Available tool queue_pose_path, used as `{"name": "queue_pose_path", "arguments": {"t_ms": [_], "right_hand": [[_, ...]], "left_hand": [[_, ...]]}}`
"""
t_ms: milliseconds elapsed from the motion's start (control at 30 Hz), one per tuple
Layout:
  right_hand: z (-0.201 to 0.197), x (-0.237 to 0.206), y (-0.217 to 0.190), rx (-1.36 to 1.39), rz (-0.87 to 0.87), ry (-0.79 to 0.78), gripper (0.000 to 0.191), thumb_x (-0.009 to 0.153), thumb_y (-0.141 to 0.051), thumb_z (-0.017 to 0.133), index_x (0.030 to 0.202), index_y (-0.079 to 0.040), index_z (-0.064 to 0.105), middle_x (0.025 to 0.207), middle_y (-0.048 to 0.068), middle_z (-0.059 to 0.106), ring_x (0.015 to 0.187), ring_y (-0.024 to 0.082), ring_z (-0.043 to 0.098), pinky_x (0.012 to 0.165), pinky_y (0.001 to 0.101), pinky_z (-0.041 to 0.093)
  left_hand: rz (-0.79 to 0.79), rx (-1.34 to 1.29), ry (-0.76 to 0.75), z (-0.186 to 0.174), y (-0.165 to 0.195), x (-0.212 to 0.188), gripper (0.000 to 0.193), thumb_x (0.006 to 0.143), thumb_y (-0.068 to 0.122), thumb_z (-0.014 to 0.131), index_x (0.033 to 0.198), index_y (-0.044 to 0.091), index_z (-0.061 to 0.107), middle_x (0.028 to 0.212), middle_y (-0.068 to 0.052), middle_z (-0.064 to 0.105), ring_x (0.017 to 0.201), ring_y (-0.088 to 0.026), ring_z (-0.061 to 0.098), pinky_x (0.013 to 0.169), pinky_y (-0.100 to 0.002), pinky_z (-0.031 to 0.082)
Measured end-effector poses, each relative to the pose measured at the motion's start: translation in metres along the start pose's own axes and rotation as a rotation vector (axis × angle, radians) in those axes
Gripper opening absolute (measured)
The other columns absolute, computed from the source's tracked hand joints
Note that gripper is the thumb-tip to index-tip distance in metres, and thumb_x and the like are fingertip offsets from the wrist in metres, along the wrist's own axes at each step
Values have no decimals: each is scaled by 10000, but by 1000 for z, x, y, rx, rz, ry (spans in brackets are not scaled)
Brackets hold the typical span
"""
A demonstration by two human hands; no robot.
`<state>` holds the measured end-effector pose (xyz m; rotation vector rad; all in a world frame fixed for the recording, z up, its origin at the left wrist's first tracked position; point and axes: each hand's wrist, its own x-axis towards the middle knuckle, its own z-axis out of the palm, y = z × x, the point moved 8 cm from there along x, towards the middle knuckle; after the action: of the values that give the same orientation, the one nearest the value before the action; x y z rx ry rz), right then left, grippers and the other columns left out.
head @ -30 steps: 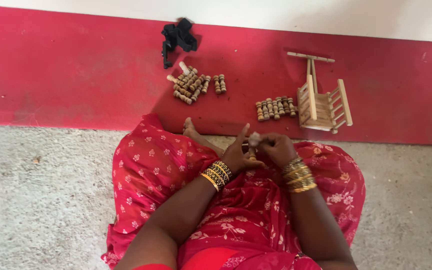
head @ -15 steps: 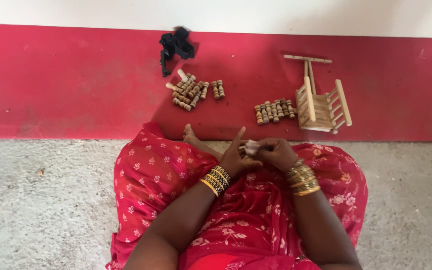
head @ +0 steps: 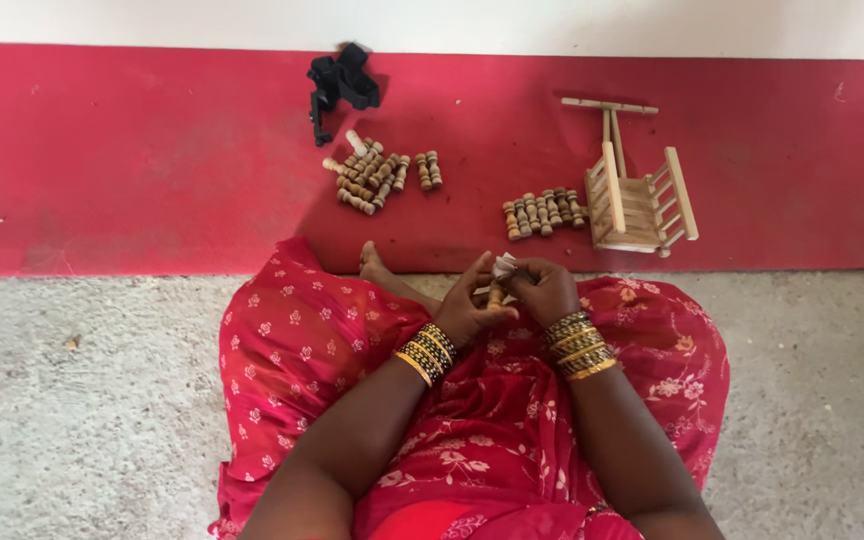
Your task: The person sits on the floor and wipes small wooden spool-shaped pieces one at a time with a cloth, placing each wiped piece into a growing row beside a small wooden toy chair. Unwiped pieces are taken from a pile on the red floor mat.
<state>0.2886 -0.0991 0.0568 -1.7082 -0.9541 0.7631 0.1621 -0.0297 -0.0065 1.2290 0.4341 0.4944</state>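
**Both hands closed on a small wooden peg over the lap**

At the bottom centre of the frame, two forearms with gold bangles reach forward over a red flowered garment (head: 292,350). Just above the middle, the left hand (head: 472,305) and right hand (head: 542,290) meet, touching each other. Between them stands a small turned wooden peg (head: 495,296), the left grip pinched on it; the right grip is clenched on a scrap of pale paper (head: 504,266) pressed against the peg's top.

Beyond the grey floor (head: 72,400) lies a red strip (head: 132,160). On it, right of centre, a row of pegs (head: 542,213) lies just beside a small wooden slatted frame (head: 637,195). Upper centre holds a loose heap of pegs (head: 377,175), with a black cloth bundle (head: 342,82) past it.
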Motion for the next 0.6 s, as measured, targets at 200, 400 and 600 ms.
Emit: {"name": "queue_pose_path", "arguments": {"t_ms": [200, 400, 600], "right_hand": [[20, -8, -1, -17, -34, 90, 254, 908, -136, 761, 1124, -8, 722, 905, 102, 768, 748, 153, 727, 648, 315, 606], [26, -14, -13, -90, -226, 203, 225, 951, -127, 736, 1127, 4, 694, 971, 122, 759, 829, 180, 731, 681, 321, 601], [24, -20, -2, -135, 0, 259, 182, 950, -157, 719, 1078, -37, 674, 920, 105, 740, 761, 187, 719, 640, 321, 582]], "left_hand": [[-76, -596, 70, -18, -38, 11, 932, 941, 400, 798, 1637, 16, 312, 1305, -96, 597, 1143, -181, 597, 970, -340, 539], [-169, -748, 78, -15, -46, 4, 893, 878, 552, 726, 1530, 43, 388, 1166, -33, 706, 976, -99, 641, 804, -257, 548], [-197, -812, 137, -7, -28, -7, 809, 870, 617, 681, 1428, 57, 508, 1161, -38, 690, 994, -147, 667, 877, -329, 579]]}}
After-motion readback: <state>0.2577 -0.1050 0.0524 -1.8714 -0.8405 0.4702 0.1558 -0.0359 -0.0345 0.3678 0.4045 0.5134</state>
